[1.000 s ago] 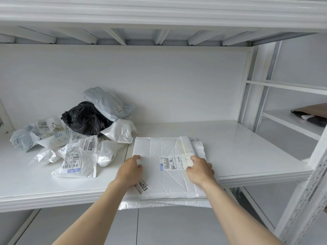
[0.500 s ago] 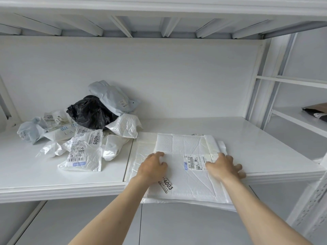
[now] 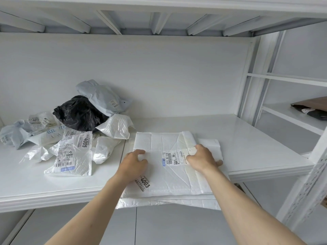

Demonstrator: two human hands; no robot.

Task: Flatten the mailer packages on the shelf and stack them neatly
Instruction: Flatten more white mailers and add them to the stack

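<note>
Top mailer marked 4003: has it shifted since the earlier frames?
No. The top mailer still lies just right of the shelf seam, its near end overhanging the front edge.

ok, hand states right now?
Left hand: open, pressing flat on the top mailer.
Right hand: open, pressing the same mailer by its label.

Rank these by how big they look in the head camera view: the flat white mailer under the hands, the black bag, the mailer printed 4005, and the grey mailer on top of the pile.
1. flat white mailer
2. mailer printed 4005
3. black bag and grey mailer: about alike, both partly hidden and farther back, so unranked.
</note>
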